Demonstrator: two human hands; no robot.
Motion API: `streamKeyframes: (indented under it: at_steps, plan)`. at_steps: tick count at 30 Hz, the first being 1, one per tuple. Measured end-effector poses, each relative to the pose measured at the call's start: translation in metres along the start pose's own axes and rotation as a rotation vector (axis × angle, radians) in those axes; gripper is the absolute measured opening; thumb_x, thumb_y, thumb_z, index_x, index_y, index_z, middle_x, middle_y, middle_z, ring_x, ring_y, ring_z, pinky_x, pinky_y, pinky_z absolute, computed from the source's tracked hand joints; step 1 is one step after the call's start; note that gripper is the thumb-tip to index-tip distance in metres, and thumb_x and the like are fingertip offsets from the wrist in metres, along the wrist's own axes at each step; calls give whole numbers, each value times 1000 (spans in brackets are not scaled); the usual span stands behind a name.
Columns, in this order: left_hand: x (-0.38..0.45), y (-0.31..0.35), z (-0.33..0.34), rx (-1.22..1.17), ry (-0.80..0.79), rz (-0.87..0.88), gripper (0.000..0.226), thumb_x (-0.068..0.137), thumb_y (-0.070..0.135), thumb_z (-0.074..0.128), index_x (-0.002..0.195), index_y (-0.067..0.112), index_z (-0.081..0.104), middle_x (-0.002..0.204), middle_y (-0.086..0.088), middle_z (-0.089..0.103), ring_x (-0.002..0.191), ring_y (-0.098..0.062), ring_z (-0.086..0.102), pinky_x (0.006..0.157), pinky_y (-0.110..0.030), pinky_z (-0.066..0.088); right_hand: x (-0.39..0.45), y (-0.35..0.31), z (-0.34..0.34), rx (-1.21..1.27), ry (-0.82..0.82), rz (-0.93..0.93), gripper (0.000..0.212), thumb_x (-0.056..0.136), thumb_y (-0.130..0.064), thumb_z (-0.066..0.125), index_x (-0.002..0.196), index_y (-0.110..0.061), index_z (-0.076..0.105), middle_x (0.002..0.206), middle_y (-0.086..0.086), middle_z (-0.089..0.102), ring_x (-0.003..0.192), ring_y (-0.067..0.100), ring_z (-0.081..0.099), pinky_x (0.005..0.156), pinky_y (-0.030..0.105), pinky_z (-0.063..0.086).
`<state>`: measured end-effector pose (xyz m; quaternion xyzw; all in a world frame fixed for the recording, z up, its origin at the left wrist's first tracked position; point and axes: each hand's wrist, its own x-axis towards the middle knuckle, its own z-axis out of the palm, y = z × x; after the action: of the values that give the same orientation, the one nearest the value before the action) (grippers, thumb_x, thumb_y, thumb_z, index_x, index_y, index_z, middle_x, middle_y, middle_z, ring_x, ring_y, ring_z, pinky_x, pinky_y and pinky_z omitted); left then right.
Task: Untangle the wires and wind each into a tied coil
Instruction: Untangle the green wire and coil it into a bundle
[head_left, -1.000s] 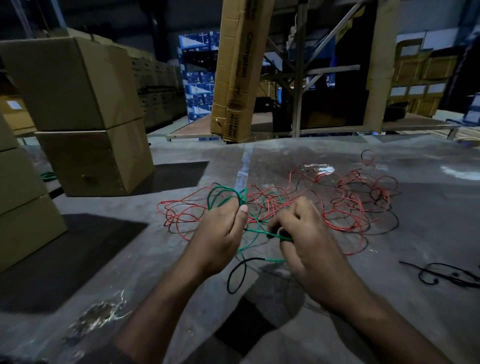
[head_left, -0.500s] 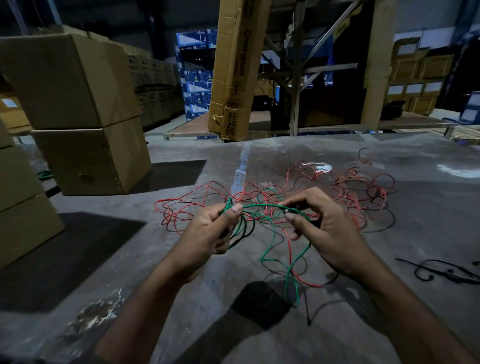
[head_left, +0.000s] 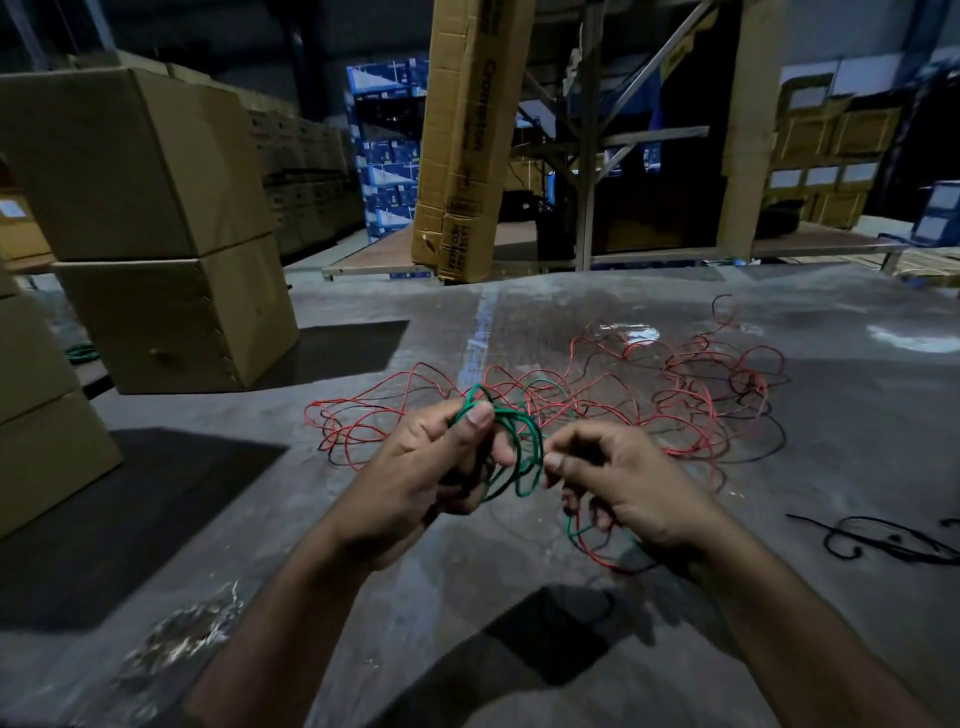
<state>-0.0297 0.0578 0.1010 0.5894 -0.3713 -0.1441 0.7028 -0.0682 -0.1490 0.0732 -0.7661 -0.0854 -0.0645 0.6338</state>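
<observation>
Head view, left to right: cardboard boxes (head_left: 150, 228) stacked at far left. Left hand (head_left: 431, 467) holds green wire (head_left: 511, 447) loops, thumb pinching them against curled fingers (head_left: 480, 415). Right hand (head_left: 623, 483) pinches the same wire's running end at the coil edge, lower fingers loosely curled. Red wires (head_left: 649, 395) lie tangled on the counter (head_left: 363, 597) behind; black wire (head_left: 878, 540) sits far right. Probably winding: keep loops even, thumb clamped, feed slack slowly so red strands don't drag in.
</observation>
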Motion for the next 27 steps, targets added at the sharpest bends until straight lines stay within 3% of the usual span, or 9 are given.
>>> streamKeyframes:
  at_steps: [2, 4, 7, 11, 15, 18, 21, 24, 27]
  plan:
    - [4, 2, 5, -88, 28, 13, 33, 95, 38, 52, 79, 12, 66, 61, -12, 11, 50, -19, 9, 47, -28, 15, -4, -4, 10, -144, -244, 19, 25, 97, -2, 55, 87, -21, 67, 80, 3, 68, 57, 11, 56, 43, 20, 38]
    - [10, 1, 8, -118, 105, 31, 33, 100, 34, 49, 81, 10, 63, 63, -11, 10, 48, -14, 9, 47, -29, 12, -10, -9, 17, -167, -463, 21, 21, 99, -4, 52, 91, -17, 67, 79, -3, 68, 58, 9, 55, 46, 17, 40]
    - [17, -3, 6, -84, 252, 64, 32, 100, 31, 45, 85, 6, 58, 57, -1, 12, 47, -12, 7, 44, -25, 10, -20, -17, 21, -23, -538, 41, 15, 101, -17, 52, 93, -17, 64, 75, -8, 68, 59, 3, 54, 50, 15, 41]
    - [17, -16, -8, 0, 465, 42, 33, 104, 29, 43, 82, 9, 57, 59, -4, 10, 51, -17, 6, 46, -28, 9, -23, -22, 12, 19, -274, -165, 19, 94, -29, 52, 98, -17, 66, 73, 0, 65, 58, 3, 52, 52, 15, 40]
    - [14, -26, -10, 30, 502, -22, 32, 104, 30, 44, 80, 10, 53, 59, -2, 13, 50, -14, 9, 46, -28, 11, -19, -21, 14, -43, 121, -377, 13, 89, -25, 66, 80, -16, 64, 62, 3, 59, 54, 4, 53, 52, 14, 41]
    - [10, -23, -10, -306, 373, -75, 30, 101, 31, 44, 77, 13, 48, 56, 3, 15, 39, -6, 14, 39, -21, 9, -8, -15, 5, -32, 430, -385, 19, 95, -27, 54, 87, -14, 66, 59, 7, 56, 48, 2, 47, 48, 15, 37]
    - [6, -12, -12, -722, 170, -101, 36, 103, 33, 38, 72, 18, 48, 52, 10, 21, 38, -4, 12, 37, -18, 9, 5, 6, -11, -242, 655, -297, 22, 101, -27, 51, 88, -19, 66, 53, -5, 50, 47, 3, 44, 50, 24, 34]
    - [5, 3, -12, -868, -8, -41, 33, 105, 30, 30, 78, 19, 45, 52, 9, 25, 38, -6, 17, 37, -20, 14, 9, 28, -9, -436, 553, -163, 22, 100, -25, 52, 83, -18, 64, 51, -12, 49, 50, 1, 46, 53, 26, 33]
    - [9, 15, -7, -797, 43, 23, 27, 103, 23, 28, 80, 20, 43, 57, 6, 39, 39, -7, 18, 40, -19, 16, 6, 36, 6, -531, 274, 6, 25, 100, -27, 50, 78, -19, 60, 48, -6, 50, 45, 6, 48, 53, 29, 37]
